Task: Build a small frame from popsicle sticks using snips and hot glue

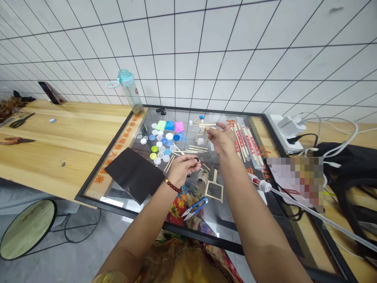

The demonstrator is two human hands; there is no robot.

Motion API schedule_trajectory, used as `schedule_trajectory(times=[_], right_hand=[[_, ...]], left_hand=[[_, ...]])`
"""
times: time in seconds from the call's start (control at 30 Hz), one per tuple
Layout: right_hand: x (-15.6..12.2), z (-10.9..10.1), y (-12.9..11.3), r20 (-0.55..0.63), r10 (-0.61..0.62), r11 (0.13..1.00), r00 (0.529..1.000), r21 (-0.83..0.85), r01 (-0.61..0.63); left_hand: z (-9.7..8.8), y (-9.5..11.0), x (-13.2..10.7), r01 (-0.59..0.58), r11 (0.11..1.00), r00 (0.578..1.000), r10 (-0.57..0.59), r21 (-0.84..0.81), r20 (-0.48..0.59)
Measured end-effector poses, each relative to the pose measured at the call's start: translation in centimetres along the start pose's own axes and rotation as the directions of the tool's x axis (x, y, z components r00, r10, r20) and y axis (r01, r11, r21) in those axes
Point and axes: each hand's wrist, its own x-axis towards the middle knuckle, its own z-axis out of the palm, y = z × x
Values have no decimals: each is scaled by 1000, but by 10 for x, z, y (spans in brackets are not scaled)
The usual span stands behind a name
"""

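My right hand (220, 138) is raised over the glass table (123, 198) and pinches a thin wooden stick (207, 125) that points left. My left hand (184, 168), with a bead bracelet at the wrist, is closed in a pinch on a small dark thing I cannot make out. Below the hands lie loose wooden sticks (194, 149), a glued stick frame (215, 188) and several coloured bottle caps (161, 145). Blue-handled thread snips (194, 207) rest near the table's front edge.
A dark sheet (132, 173) lies at the left of the glass. Green, blue and pink clay blocks (170, 125) and a water bottle (129, 90) stand at the back. Packed chopsticks (246, 141) lie at right, with a glue applicator (260, 184), power strip (287, 127) and cables. Scissors (20, 120) lie on the wooden bench; a stool (28, 228) stands below.
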Motion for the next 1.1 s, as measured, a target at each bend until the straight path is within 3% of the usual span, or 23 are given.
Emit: schedule_trajectory(times=[0.3,0.4,0.53,0.63,0.77,0.93,1.1], right_hand=[[-3,-1,-4,-7,-25,999,1000,-31,25],[-31,-14,-4,126,-54,992,991,-110,68],[-81,-46,6,349,-62,922,935,-339,188],[-102,-66,15,415,-62,880,908,-407,246],[-103,-78,20,376,-118,849,919,-442,290],[-98,-84,23,416,-137,767,899,-530,362],[-98,-87,26,419,-143,744,897,-552,377]], left_hand=[[-1,-3,1,3,1000,1000,-3,2,-10],[-1,-1,2,-9,1000,1000,9,-23,-15],[-2,0,1,0,1000,1000,0,-28,-7],[-1,0,-2,15,1000,1000,-15,-6,0],[3,0,-6,44,998,999,-45,52,9],[5,2,-8,35,993,999,-38,114,24],[4,3,-8,32,991,999,-35,132,24]])
